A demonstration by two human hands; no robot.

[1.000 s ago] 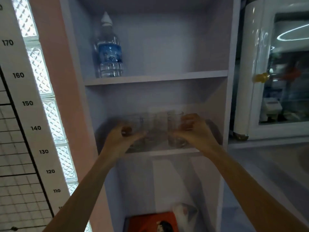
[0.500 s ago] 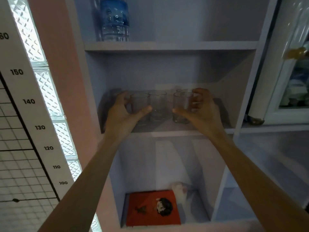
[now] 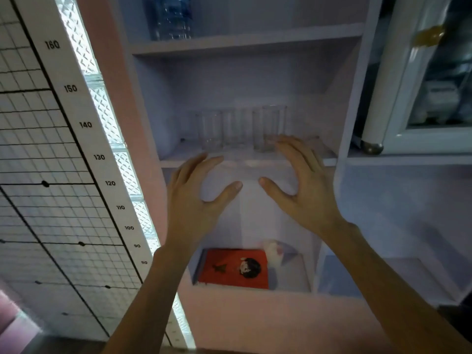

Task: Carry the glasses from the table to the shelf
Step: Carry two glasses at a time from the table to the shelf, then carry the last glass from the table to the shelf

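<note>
Left hand [image 3: 196, 200], right hand [image 3: 304, 192] both spread, empty, just before shelf [image 3: 176, 162] edge — glasses [image 3: 240, 131] stand upright in row on it. We pull hands straight back, slowly — right fingertips sit near end glass, so no brushing.

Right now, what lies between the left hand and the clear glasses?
Only a bare strip of the pale shelf board, in the head view; the left hand touches no clear glasses.
</note>
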